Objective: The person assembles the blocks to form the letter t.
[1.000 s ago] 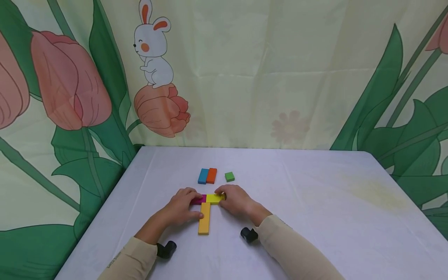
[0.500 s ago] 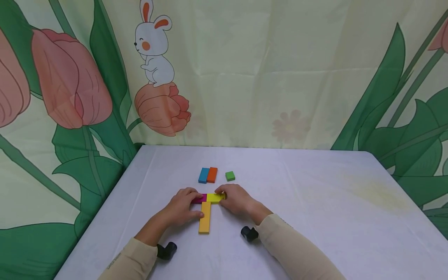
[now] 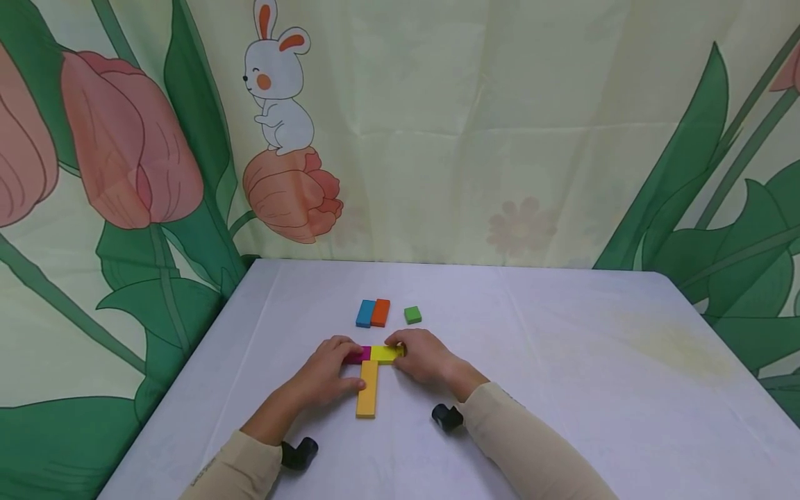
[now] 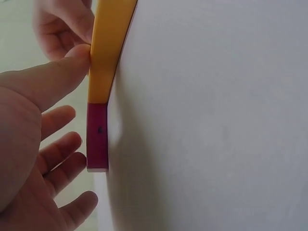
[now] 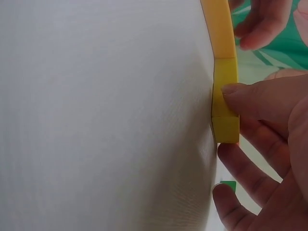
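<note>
In the head view, a magenta block (image 3: pixel 357 355) and a yellow block (image 3: pixel 382 355) lie end to end in a row. A long orange-yellow block (image 3: pixel 367 390) runs from their joint toward the person, forming a T. My left hand (image 3: pixel 326 373) rests its fingertips on the magenta block, while its thumb (image 4: pixel 77 57) touches the orange-yellow block's edge. Those fingers look loosely extended in the left wrist view. My right hand (image 3: pixel 425 355) pinches the yellow block's right end, its thumb (image 5: pixel 240 96) on the near side; part of the index finger hides behind the block.
Beyond the T, a blue block (image 3: pixel 365 314) and a red-orange block (image 3: pixel 380 313) lie side by side. A small green block (image 3: pixel 412 315) sits to their right. All rest on a white-covered table (image 3: pixel 531 361), with a printed curtain (image 3: pixel 425 139) behind.
Both hands keep their places on the blocks. The whole head view has shifted very slightly; the blocks appear unmoved on the table.
</note>
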Demonstrator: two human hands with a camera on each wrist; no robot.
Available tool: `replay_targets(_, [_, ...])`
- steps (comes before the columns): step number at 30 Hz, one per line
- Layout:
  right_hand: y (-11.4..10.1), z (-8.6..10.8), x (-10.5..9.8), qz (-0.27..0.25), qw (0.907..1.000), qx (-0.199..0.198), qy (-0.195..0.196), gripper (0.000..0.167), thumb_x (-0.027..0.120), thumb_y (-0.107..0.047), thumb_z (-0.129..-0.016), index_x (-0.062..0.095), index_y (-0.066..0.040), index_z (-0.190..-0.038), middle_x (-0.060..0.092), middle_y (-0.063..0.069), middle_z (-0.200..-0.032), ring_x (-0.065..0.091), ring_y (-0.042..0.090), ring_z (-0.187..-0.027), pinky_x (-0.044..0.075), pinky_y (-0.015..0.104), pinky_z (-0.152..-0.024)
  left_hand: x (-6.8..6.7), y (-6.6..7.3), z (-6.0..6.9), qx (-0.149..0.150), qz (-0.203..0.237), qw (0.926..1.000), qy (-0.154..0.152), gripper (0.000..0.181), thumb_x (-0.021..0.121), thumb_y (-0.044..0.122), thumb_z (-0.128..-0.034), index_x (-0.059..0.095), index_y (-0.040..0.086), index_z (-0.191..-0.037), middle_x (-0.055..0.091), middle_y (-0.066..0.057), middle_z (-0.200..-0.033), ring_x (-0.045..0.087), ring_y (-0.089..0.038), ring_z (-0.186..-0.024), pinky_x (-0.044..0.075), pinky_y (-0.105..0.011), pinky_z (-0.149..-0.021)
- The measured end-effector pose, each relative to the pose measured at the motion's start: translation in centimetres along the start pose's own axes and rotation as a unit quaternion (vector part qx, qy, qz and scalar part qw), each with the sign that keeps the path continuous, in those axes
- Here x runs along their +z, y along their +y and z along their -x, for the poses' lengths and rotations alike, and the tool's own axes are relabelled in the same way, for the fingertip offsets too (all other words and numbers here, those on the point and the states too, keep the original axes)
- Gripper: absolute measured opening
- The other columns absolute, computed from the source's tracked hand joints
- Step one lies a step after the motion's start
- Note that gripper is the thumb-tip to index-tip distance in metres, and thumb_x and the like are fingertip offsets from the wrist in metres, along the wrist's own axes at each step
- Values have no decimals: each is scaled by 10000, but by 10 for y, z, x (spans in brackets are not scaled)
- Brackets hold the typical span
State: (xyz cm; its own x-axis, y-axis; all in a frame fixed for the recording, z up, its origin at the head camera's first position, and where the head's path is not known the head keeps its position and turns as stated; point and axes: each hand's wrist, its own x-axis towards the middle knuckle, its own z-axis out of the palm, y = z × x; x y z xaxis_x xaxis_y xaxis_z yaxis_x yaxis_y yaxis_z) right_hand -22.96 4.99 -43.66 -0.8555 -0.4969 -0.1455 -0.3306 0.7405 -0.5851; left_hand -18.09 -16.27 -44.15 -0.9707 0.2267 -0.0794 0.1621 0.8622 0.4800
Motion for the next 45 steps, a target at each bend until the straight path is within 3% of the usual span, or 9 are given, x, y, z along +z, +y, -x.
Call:
replay_targets(8, [2,-2,2,-104,9999,-40,-19,423,730,-166,-902,651,-134,-1316,647,7,-1195,554,211,-1070,499,400,-955,2,3,6,-93,-366,9988,297,640,897,328,-747,623,117,-1286,547,-97,-1310,475,-291,-1239,478,-494,-995])
replay_targets(12, [3,-4,0,-209,9998,43,48,432,714,-222,-918,633,-161,-1339,635,-12,-1234,563,206,-1101,509,390,-942,3,3,9,-358,-503,9965,558,696,909,372,-719,601,97,-1279,559,-106,-1267,497,-287,-1183,478,-501,-975])
replay_targets(18, [3,-9,-9,-346,9989,136,299,430,683,-269,-950,612,-176,-1364,606,10,-1311,543,241,-1203,507,421,-960,5,2,10,-756,-303,9937,770,787,921,377,-698,550,48,-1309,548,-138,-1267,502,-297,-1158,494,-492,-955])
replay_targets(30, [3,-35,-37,228,9984,14,513,511,732,-280,-929,583,-124,-1393,596,63,-1364,498,285,-1292,431,468,-1058,6,5,9,-973,-46,9932,641,790,922,347,-705,539,49,-1328,553,-127,-1275,509,-289,-1162,512,-477,-950])
replay_targets(37, [5,-51,-42,497,9976,-1,473,530,728,-306,-930,575,-124,-1404,598,62,-1364,511,279,-1272,423,457,-1065,6,6,8,-961,13,9939,548,755,912,354,-725,550,64,-1321,560,-95,-1252,513,-262,-1144,515,-454,-948])
replay_targets(45, [4,-59,-42,601,9974,294,262,582,744,-343,-914,551,-165,-1434,576,67,-1392,492,292,-1292,427,483,-1058,2,11,8,-981,75,9944,394,730,898,348,-745,549,68,-1321,557,-89,-1250,509,-268,-1155,507,-458,-959])
